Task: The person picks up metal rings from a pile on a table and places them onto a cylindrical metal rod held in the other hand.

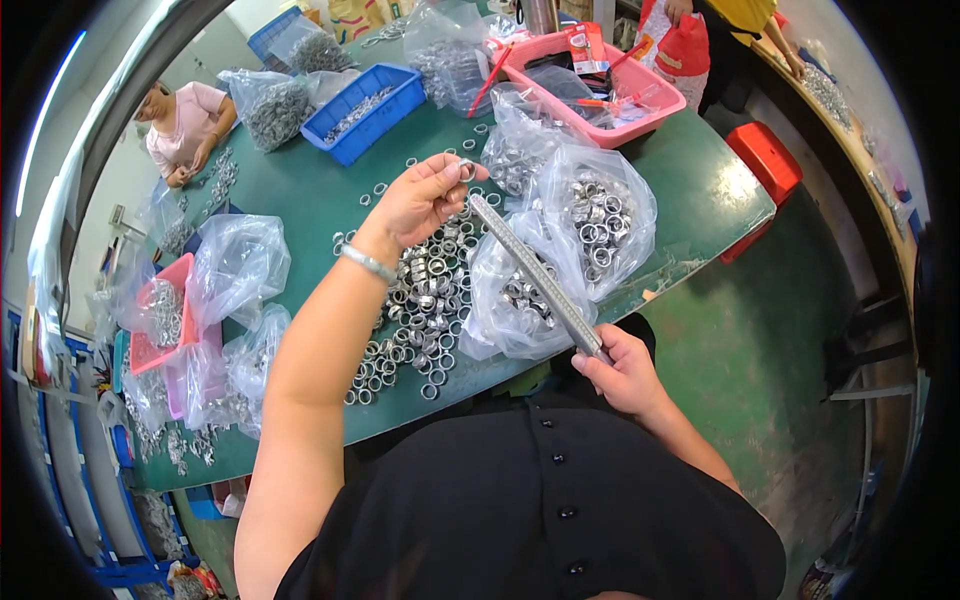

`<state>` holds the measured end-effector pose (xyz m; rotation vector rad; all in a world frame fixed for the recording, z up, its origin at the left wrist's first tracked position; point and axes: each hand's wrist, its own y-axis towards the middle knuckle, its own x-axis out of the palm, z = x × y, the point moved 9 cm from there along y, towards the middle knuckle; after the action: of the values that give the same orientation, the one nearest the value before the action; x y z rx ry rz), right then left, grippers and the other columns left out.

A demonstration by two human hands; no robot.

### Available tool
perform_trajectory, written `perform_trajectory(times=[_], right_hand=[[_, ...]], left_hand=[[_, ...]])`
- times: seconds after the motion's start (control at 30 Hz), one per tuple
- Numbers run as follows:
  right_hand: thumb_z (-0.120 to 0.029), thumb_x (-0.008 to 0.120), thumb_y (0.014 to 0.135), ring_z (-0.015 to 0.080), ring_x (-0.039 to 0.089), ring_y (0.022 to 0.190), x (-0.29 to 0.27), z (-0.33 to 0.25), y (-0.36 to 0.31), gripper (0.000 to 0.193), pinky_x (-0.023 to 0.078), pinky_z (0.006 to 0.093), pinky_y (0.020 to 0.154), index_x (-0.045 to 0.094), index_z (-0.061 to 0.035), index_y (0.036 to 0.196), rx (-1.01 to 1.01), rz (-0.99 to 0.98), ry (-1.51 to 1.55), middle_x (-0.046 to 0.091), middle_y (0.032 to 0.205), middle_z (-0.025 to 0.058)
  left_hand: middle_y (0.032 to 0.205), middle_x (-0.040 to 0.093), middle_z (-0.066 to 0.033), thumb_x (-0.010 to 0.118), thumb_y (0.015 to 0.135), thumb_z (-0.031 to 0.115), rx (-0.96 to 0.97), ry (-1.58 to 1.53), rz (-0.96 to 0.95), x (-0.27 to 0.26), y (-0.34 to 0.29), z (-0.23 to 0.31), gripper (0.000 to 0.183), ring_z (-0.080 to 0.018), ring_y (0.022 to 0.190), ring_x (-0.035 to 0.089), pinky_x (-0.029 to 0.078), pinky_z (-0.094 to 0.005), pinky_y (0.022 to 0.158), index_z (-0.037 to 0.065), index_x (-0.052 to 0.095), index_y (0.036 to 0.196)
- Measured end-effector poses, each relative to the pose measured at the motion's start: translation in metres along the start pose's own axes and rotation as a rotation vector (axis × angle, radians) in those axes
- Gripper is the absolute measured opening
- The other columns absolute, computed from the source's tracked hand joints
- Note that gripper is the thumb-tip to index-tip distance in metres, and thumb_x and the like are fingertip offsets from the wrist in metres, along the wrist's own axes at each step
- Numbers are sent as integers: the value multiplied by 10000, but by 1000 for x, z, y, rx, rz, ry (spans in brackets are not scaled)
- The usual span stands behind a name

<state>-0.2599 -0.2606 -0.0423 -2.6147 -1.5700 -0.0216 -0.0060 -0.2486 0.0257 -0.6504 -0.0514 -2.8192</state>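
Observation:
Between the thumb and fingers of my left hand (420, 203) is a metal ring (467, 172), raised above the green table. My right hand (622, 372) grips the thick end of a grey metal ring mandrel (540, 280), a long tapered rod with marks along it. The rod slants up and left, its thin tip just below the ring and apparently apart from it. Under my left forearm spreads a heap of loose silver rings (430, 310). To its right lie clear plastic bags (628, 255) filled with more rings.
A blue bin (350, 148) and a pink basket (655, 100) with tools stand toward the back. Bagged metal parts and a pink tray (150, 350) line the left. A red stool (768, 160) is beyond the right edge. Two other people are at the far left and upper right.

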Motion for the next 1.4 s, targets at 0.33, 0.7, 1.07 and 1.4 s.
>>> perform_trajectory(times=[0.33,0.7,1.07,1.4], right_hand=[[-89,601,773,11,350,515,18,-9,-5,108,295,181,460,514,-30,791,30,-57,44,415,602,-67],[-102,604,772,13,353,518,23,-12,-13,121,293,182,459,528,-22,822,41,-102,15,421,612,-68],[-91,602,767,40,367,559,28,-27,-3,111,316,201,504,529,-13,800,-109,-68,-83,417,618,-38],[-83,614,760,56,408,582,32,-37,-1,133,350,209,531,548,-3,844,-187,-57,-163,468,658,-10]], left_hand=[[998,572,-125,648,745,56,128,97,-130,47,-58,24,566,-91,824,554,442,-155,647,13,334,1215],[940,607,-72,726,618,16,29,610,-129,74,-76,34,627,-99,831,557,430,-228,758,18,412,1161],[927,615,-73,746,600,8,-40,380,-127,99,-86,-18,501,-148,881,572,433,-281,823,7,520,1048],[919,594,-49,719,621,0,-22,295,-72,92,-94,-21,338,-136,874,551,424,-269,815,16,603,938]])
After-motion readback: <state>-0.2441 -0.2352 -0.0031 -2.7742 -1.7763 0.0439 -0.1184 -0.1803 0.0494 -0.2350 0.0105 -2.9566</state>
